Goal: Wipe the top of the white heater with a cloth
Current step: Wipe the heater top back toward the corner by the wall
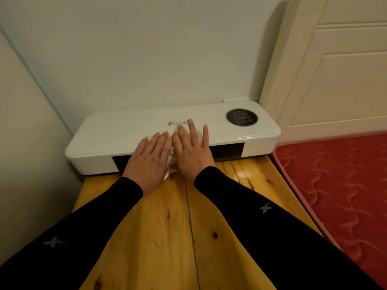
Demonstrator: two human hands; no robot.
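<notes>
Mostly hidden, a white cloth (172, 162) lies pressed under the flat left hand (149, 162) and right hand (191, 151), fingers extended, at the front edge of the long white plastic heater (125, 132) on a wooden tabletop (167, 227).

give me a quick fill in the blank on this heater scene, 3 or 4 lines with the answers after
1. The white heater stands on a ____ table.
2. The round control panel sits at the heater's ____ end.
3. Both hands, left hand and right hand, lie flat with the ____ cloth peeking out between them.
4. The bedding beside the table is ____.

Answers: wooden; right; white; red
</notes>
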